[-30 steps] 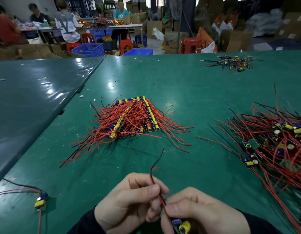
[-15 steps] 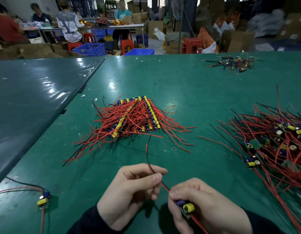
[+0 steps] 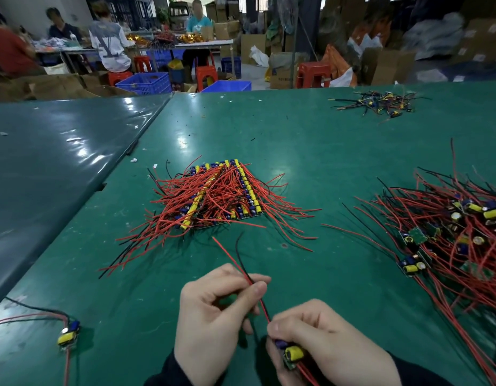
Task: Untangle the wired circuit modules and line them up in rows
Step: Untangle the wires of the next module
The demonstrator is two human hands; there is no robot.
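Right hand (image 3: 333, 341) grips a module (image 3: 291, 355); left hand (image 3: 213, 310) apparently pinches its wires (image 3: 242, 270).

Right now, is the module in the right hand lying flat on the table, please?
No, the right hand grips the module above the table.

**Both hands low and close together**

The left hand (image 3: 213, 313) sat knuckles-up, thumb and forefinger pinching a red and black wire pair (image 3: 248, 277). Just beside it, the right hand (image 3: 324, 344) curled its fingers (image 3: 277, 328) round a small circuit module (image 3: 291, 353). Dark sleeves covered both wrists.
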